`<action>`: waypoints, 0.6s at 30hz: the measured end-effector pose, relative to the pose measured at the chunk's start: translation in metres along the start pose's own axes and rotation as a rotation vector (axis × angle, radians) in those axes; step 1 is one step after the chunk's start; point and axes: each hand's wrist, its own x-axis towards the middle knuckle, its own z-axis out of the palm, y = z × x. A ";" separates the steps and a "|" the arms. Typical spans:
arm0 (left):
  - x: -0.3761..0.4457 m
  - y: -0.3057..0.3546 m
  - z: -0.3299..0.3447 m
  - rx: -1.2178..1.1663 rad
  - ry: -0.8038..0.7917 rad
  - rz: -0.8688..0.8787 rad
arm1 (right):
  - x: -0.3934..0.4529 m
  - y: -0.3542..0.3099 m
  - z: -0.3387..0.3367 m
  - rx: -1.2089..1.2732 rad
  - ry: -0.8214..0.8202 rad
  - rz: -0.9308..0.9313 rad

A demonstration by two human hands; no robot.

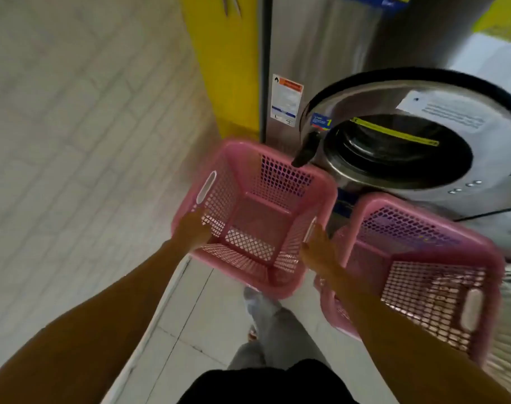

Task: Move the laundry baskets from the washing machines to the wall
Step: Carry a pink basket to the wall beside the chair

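Observation:
Two empty pink mesh laundry baskets stand in front of a steel washing machine (408, 153) with a round glass door. The left basket (257, 217) has my left hand (194, 230) gripping its left rim. My right hand (318, 249) grips the same basket's right rim near the handle slot. The second pink basket (420, 275) sits just to the right, touching or nearly touching the first, with my right forearm crossing over its near left corner.
A pale tiled wall (73, 141) fills the left side. A yellow panel (228, 65) stands between the wall and the machine. Light floor tiles (196, 330) lie below, with my legs and a sandalled foot (252, 333) under the left basket.

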 end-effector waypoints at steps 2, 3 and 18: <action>0.027 -0.002 -0.003 -0.037 0.129 0.003 | 0.009 -0.004 0.000 0.037 -0.003 0.087; 0.040 -0.007 0.000 -0.034 0.153 0.012 | 0.008 -0.008 0.000 0.038 0.016 0.107; 0.099 -0.052 0.030 0.053 0.115 -0.090 | 0.026 0.011 0.007 -0.004 0.027 0.297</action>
